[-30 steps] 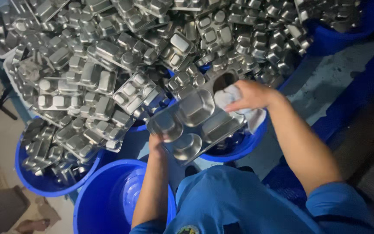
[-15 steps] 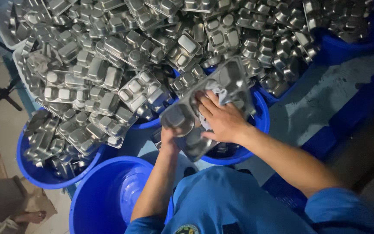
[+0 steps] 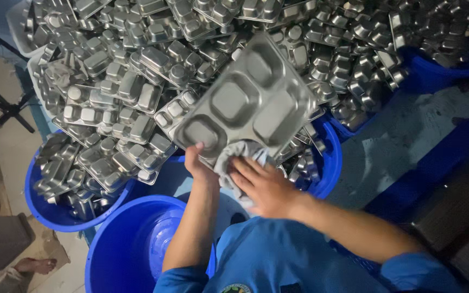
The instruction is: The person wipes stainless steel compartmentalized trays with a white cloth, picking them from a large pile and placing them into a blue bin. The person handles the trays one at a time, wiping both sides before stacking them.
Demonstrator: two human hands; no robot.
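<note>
A shiny stainless-steel compartment tray (image 3: 248, 106) is held up, tilted, above the heap of matching steel trays (image 3: 137, 70). Its lower edge is gripped by the left hand (image 3: 196, 161), fingers closed around the rim. A crumpled grey cloth (image 3: 234, 163) is pressed against the tray's near edge by the right hand (image 3: 261, 187), whose fingers are spread flat over the cloth. Just below the hands, an empty round blue plastic tub (image 3: 137, 244) stands open; further blue tubs are crowded with trays, and bare floor is seen at right.
</note>
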